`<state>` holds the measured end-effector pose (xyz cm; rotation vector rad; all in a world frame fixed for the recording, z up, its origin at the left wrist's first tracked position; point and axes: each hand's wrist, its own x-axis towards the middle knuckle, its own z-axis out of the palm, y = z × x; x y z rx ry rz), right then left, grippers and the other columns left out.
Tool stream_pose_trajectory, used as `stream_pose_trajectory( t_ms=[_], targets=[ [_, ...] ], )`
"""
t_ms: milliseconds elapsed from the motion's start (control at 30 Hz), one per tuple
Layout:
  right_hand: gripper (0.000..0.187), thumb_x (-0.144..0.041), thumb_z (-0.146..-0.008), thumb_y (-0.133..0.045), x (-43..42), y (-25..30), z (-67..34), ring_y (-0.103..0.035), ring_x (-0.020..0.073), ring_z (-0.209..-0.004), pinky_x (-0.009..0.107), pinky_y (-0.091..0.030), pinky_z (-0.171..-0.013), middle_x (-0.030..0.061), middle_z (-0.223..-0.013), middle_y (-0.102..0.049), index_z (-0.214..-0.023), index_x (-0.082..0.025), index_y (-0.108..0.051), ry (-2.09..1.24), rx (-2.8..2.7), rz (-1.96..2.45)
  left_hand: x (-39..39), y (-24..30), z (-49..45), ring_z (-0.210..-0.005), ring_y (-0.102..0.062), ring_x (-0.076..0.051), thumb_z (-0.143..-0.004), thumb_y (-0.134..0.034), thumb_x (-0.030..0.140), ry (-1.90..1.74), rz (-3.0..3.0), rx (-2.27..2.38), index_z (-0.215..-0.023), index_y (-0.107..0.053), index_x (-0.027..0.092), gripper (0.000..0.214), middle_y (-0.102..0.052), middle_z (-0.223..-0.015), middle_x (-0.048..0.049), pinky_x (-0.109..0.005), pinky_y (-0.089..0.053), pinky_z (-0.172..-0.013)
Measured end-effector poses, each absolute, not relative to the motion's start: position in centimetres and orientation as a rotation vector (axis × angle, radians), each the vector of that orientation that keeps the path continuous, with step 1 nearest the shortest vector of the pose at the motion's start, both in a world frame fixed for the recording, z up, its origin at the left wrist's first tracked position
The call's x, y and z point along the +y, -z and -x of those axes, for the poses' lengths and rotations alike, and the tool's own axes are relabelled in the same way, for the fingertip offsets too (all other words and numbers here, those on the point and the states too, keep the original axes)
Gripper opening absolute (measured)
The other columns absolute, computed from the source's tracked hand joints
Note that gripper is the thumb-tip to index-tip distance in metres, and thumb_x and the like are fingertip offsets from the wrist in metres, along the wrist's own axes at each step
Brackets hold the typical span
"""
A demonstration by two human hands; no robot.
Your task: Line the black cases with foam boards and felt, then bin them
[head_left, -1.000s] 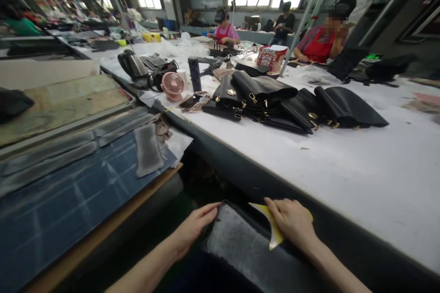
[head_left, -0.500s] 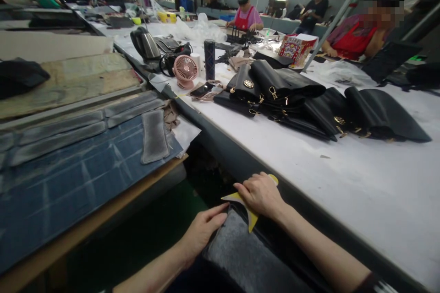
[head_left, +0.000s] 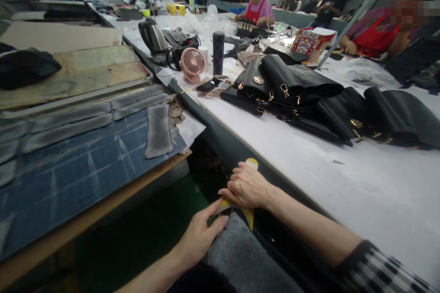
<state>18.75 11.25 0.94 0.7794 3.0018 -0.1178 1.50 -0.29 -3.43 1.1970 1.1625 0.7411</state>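
Observation:
My right hand (head_left: 248, 186) is wrapped round a tool (head_left: 252, 163) with a rounded yellow end and a yellow, crescent-shaped head. Its curved head lies over the far end of a worn grey block (head_left: 244, 249). My left hand (head_left: 197, 233) is at the block's left corner, thumb and index finger stretched apart. The index fingertip meets the tool's left point, and the thumb rests near the block's edge. Black glossy material (head_left: 275, 240) runs along the block's right side, partly hidden by my right forearm.
Black leather bag pieces (head_left: 292, 87) with gold fittings are heaped on the white table (head_left: 371, 192). A pink fan (head_left: 193, 65), phone (head_left: 208, 85), dark tumbler (head_left: 218, 52) and kettle (head_left: 153, 36) stand behind. Left is a board with grey padded strips (head_left: 160, 130). Co-workers sit beyond.
My right hand and the tool have moved left and slightly up, close to my left hand. My left index finger now touches the tool's point. The view has shifted a little.

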Motion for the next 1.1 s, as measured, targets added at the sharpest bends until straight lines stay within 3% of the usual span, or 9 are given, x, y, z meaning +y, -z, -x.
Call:
stream_pose_trajectory(
  t_ms=[100, 300, 533, 600, 733, 833, 1100],
  targets=[
    [0.058, -0.046, -0.102, -0.033, 11.1, -0.8, -18.9, -0.053, 0.0176, -0.063, 0.037, -0.024, -0.07, 0.0088, -0.063, -0.066, -0.065, -0.016, -0.067, 0.103, 3.02, -0.755, -0.2, 2.7, -1.6, -0.125, -0.055, -0.024, -0.093, -0.055, 0.038, -0.736, -1.241, 1.165, -0.141, -0.049, 0.026, 0.05, -0.055, -0.141, -0.0033, -0.038, -0.038, -0.112],
    [0.059, -0.045, -0.103, -0.032, 10.5, -0.3, -19.5, -0.054, 0.0166, -0.062, 0.037, -0.025, -0.07, 0.0074, -0.063, -0.066, -0.064, -0.017, -0.066, 0.153, 3.011, -0.77, -0.3, 3.3, -1.5, -0.138, -0.041, -0.027, -0.094, -0.051, 0.042, -0.589, -1.443, 1.323, -0.136, -0.054, 0.034, 0.043, -0.052, -0.143, -0.0004, -0.051, -0.013, -0.122],
    [0.063, -0.043, -0.104, -0.027, 8.2, 0.2, -20.2, -0.058, 0.0165, -0.06, 0.035, -0.025, -0.067, 0.0074, -0.064, -0.069, -0.061, -0.017, -0.065, 0.202, 2.908, -0.988, -0.2, 2.7, -1.4, -0.138, -0.042, -0.025, -0.096, -0.048, 0.037, -0.534, -1.574, 1.286, -0.132, -0.055, 0.041, 0.038, -0.053, -0.142, 0.0035, -0.056, -0.011, -0.12],
    [0.065, -0.043, -0.104, -0.026, 7.3, 0.2, -20.4, -0.059, 0.0167, -0.058, 0.034, -0.025, -0.065, 0.0069, -0.063, -0.069, -0.059, -0.018, -0.065, 0.198, 2.86, -1.099, -0.1, 2.9, -1.4, -0.135, -0.045, -0.026, -0.095, -0.049, 0.039, -0.577, -1.476, 1.196, -0.132, -0.057, 0.034, 0.039, -0.056, -0.14, -0.0007, -0.053, -0.016, -0.12],
    [0.065, -0.04, -0.105, -0.024, 5.4, 0.1, -20.9, -0.061, 0.0163, -0.055, 0.033, -0.026, -0.062, 0.0057, -0.062, -0.069, -0.061, -0.019, -0.066, 0.175, 2.761, -1.3, 0.5, 3.6, -2.0, -0.12, -0.058, -0.028, -0.094, -0.045, 0.053, -0.661, -1.143, 0.969, -0.13, -0.061, 0.02, 0.052, -0.066, -0.127, -0.0079, -0.042, -0.04, -0.107],
    [0.064, -0.036, -0.106, -0.023, 4.1, -0.1, -21.3, -0.062, 0.0156, -0.054, 0.031, -0.028, -0.061, 0.005, -0.061, -0.069, -0.061, -0.019, -0.066, 0.166, 2.698, -1.404, 1.2, 4.0, -2.8, -0.114, -0.062, -0.026, -0.096, -0.036, 0.057, -0.689, -0.972, 0.886, -0.123, -0.066, 0.017, 0.057, -0.072, -0.114, -0.007, -0.04, -0.042, -0.105],
    [0.061, -0.035, -0.106, -0.024, 2.0, -0.6, -22.0, -0.064, 0.0172, -0.06, 0.031, -0.029, -0.063, 0.0052, -0.065, -0.07, -0.064, -0.019, -0.066, 0.161, 2.593, -1.555, 2.6, 4.4, -3.7, -0.106, -0.065, -0.027, -0.082, -0.065, 0.044, -0.628, -0.866, 0.83, -0.114, -0.071, 0.014, 0.044, -0.073, -0.109, -0.0096, -0.04, -0.045, -0.1]
  ],
)
